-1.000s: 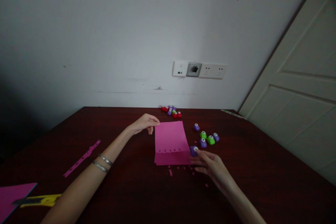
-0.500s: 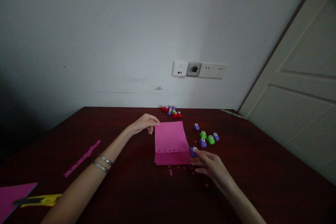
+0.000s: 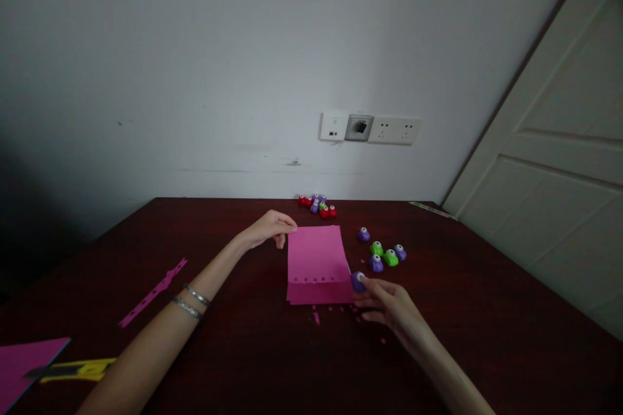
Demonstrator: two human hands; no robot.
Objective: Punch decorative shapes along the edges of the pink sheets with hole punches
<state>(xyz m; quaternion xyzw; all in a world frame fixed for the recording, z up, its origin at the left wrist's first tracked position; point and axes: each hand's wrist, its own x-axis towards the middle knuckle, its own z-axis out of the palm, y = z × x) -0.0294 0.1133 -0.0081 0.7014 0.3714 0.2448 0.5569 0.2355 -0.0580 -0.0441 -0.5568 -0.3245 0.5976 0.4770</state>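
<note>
Pink paper lies on the table in front of me, folded or layered, with a row of small punched holes across its lower part. My left hand pinches its upper left corner between thumb and fingers. At the paper's lower right edge, my right hand grips a small purple craft punch, thumb on top. The paper's edge meets the punch; whether it sits inside the slot is hidden. Tiny pink cut-outs are scattered below the paper.
Several purple and green punches stand to the right, and red, purple and green ones cluster by the wall. On the left lie a punched pink strip, a yellow utility knife and more pink paper.
Almost nothing differs. Both hands keep their grips on the paper and the purple craft punch, and the whole view has shifted very slightly.
</note>
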